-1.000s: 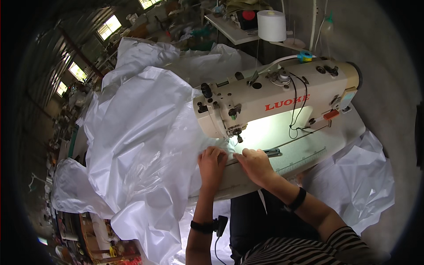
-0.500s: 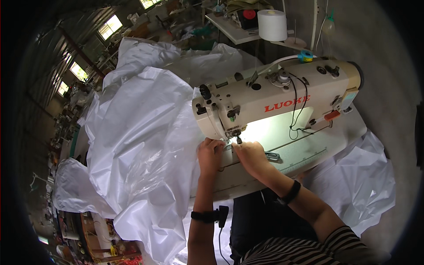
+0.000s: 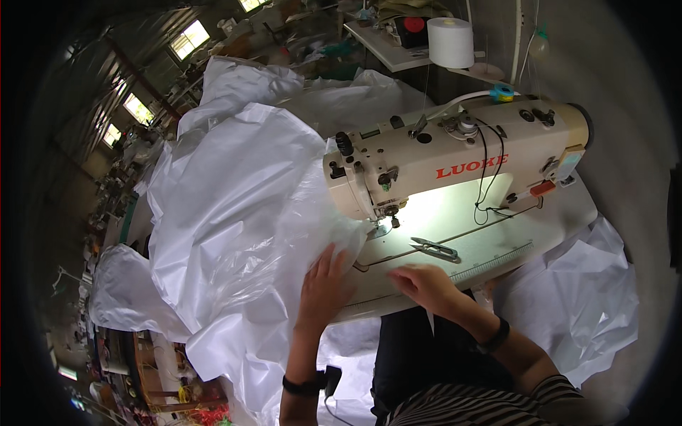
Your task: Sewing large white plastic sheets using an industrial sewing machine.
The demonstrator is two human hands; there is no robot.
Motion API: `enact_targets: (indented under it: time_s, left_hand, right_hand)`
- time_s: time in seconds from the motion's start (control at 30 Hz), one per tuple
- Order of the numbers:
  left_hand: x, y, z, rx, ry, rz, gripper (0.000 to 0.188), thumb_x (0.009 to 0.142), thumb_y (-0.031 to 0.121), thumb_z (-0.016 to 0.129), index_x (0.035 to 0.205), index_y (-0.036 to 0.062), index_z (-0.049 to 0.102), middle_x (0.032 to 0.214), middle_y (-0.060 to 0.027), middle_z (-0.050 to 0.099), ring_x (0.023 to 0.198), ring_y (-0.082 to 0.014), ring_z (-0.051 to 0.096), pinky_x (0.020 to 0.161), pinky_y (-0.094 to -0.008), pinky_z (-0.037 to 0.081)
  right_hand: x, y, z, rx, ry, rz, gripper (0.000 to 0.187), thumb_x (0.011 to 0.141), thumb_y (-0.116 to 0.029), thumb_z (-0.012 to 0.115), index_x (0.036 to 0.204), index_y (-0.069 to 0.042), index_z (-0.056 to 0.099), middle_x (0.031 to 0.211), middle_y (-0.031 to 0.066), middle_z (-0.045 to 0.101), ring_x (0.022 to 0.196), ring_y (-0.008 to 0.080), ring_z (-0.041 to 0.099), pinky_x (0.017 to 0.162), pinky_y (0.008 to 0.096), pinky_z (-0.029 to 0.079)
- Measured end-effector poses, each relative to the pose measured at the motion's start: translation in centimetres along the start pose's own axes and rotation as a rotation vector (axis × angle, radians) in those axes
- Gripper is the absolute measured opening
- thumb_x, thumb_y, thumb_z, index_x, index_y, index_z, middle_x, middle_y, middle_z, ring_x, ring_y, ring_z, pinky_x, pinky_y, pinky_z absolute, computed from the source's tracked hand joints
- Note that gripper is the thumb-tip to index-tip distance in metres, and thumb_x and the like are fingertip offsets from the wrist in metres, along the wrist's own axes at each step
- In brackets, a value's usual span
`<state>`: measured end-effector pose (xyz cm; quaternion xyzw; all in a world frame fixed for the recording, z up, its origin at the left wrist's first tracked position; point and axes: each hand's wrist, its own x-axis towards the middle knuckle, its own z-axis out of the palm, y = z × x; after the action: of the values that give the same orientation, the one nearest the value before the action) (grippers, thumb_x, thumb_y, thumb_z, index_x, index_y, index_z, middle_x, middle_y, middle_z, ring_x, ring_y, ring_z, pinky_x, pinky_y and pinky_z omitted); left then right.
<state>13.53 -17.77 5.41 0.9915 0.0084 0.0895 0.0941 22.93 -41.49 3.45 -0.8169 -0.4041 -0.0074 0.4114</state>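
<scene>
Left hand (image 3: 325, 285) and right hand (image 3: 425, 285) have drawn back from the needle end of the beige metal sewing machine (image 3: 455, 157). The left, fingers extended, rests against the glossy white sheet (image 3: 234, 192) left of the machine; the right is half-curled, its hold indeterminable. Keep the sheet flat, fingers clear of the needle end. Count: two hands, one machine, one pair of grey metal snips (image 3: 435, 250), one white thread cone (image 3: 450, 44); sheet layers uncountable.

Left of the two hands: left hand (image 3: 325, 287) lies with fingers extended against glossy white sheeting (image 3: 220, 192), short of the sewing machine (image 3: 455, 156). Right hand (image 3: 426, 286): fingers curled, at the near edge of the counter (image 3: 558, 213); grip on anything not determinable. Thread snips (image 3: 442, 251) lie on the counter beyond it, untouched. White thread cone (image 3: 450, 44) noted behind the machine.
</scene>
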Motion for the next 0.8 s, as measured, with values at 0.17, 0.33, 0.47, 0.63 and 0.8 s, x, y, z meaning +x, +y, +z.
enact_targets:
  time_s: [0.17, 0.33, 0.47, 0.63, 0.8]
  left_hand:
    - [-9.7, -2.9, -4.0, 0.305, 0.065, -0.175, 0.053, 0.084, 0.020, 0.069, 0.134, 0.0091, 0.053, 0.130, -0.0153, 0.058, 0.119, -0.0326, 0.058, 0.098, -0.0439, 0.049]
    - [-13.1, 1.9, -2.4, 0.005, -0.060, 0.027, 0.005, 0.088, 0.008, 0.059, 0.083, 0.0083, 0.057, 0.076, -0.0084, 0.057, 0.070, -0.0281, 0.063, 0.062, -0.0401, 0.053]
    - [-12.3, 7.3, -7.5, -0.203, -0.561, 0.217, 0.027, 0.086, 0.014, 0.067, 0.112, 0.0069, 0.063, 0.098, -0.0091, 0.068, 0.088, -0.0268, 0.070, 0.072, -0.0392, 0.058]
    - [2.5, 3.2, -15.1, -0.200, 0.276, 0.132, 0.032, 0.078, -0.015, 0.054, 0.101, 0.0028, 0.068, 0.091, -0.0130, 0.070, 0.079, -0.0236, 0.069, 0.075, -0.0312, 0.054]
    - [9.1, -16.4, -2.6, -0.329, 0.196, -0.168, 0.046, 0.091, -0.003, 0.053, 0.135, 0.0075, 0.053, 0.122, -0.0181, 0.064, 0.109, -0.0309, 0.064, 0.094, -0.0350, 0.051]
  right_hand:
    - [-3.4, -3.5, 4.0, 0.965, -0.657, 0.414, 0.042, 0.103, -0.036, 0.054, 0.129, -0.003, 0.059, 0.113, 0.0107, 0.069, 0.101, 0.0200, 0.068, 0.084, 0.0350, 0.055]
    - [-5.5, -5.1, 9.7, 1.099, -0.666, 0.548, 0.053, 0.101, -0.043, 0.055, 0.137, -0.003, 0.052, 0.130, 0.0118, 0.061, 0.115, 0.0208, 0.061, 0.094, 0.0382, 0.051]
    - [-7.6, -4.0, 10.3, 1.240, -0.600, 0.717, 0.051, 0.098, -0.044, 0.061, 0.133, -0.008, 0.055, 0.123, 0.0072, 0.064, 0.113, 0.0177, 0.060, 0.096, 0.0385, 0.049]
    - [-9.2, -2.9, 9.5, 1.291, -0.319, 0.784, 0.044, 0.096, -0.035, 0.065, 0.125, -0.002, 0.058, 0.114, 0.0080, 0.065, 0.106, 0.0154, 0.062, 0.094, 0.0344, 0.050]
    - [-10.2, -2.6, 10.1, 1.254, -0.066, 0.712, 0.038, 0.095, -0.025, 0.069, 0.118, 0.003, 0.056, 0.109, 0.0092, 0.065, 0.104, 0.0144, 0.061, 0.093, 0.0314, 0.049]
